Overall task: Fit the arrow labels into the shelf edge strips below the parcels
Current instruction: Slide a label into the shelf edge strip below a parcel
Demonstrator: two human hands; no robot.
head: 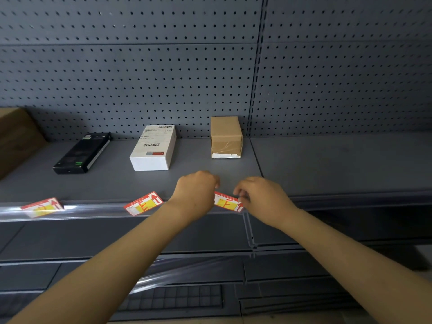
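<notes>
Three parcels stand on the grey shelf (327,164): a black box (81,153) at the left, a white box (154,148) in the middle and a brown carton (226,136) to the right. A clear edge strip (93,210) runs along the shelf front. Two red and yellow arrow labels sit tilted in it, one (43,206) below the black box and one (143,203) below the white box. A third arrow label (228,202) is at the strip below the brown carton. My left hand (196,195) holds its left end and my right hand (261,199) pinches its right end.
A grey pegboard wall (163,78) backs the shelf. A large brown box (16,136) stands at the far left. An upright post (254,90) divides two shelf bays. Below lie lower shelves and a loose clear strip (187,270).
</notes>
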